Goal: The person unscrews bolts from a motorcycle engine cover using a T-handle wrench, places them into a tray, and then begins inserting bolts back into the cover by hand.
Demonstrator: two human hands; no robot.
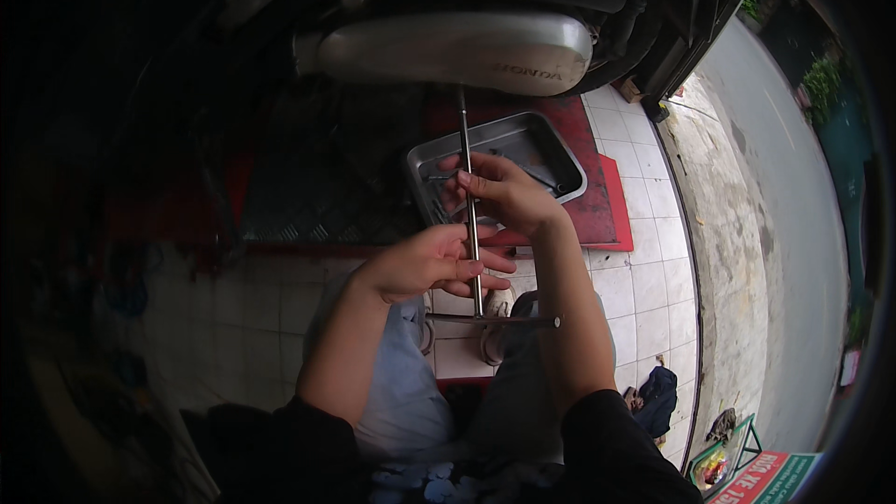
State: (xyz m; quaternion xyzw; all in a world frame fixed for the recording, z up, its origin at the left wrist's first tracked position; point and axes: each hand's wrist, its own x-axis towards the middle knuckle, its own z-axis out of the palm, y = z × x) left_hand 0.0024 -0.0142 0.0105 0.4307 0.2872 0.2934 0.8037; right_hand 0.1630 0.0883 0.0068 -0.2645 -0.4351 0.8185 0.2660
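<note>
A long steel T-handle socket wrench [473,247] runs from the lower edge of the motorbike's silver engine-side cover [448,49] down towards me, its crossbar nearest my knees. My right hand [504,194] grips the upper part of the shaft between thumb and fingers. Lower down, my left hand [429,263] has its thumb against the shaft, with the fingers reaching behind it, loosely curled. The wrench's far end meets the cover's underside; what it sits on there is hidden. Behind my right hand lies a metal tray [571,168] holding several tools.
The tray stands on a red platform [607,210] under the motorbike, beside dark tread plate [317,205]. White tiles [653,271] surround it. On the right are a dark cloth [658,401], a red and green sign [761,476] and a road [747,93].
</note>
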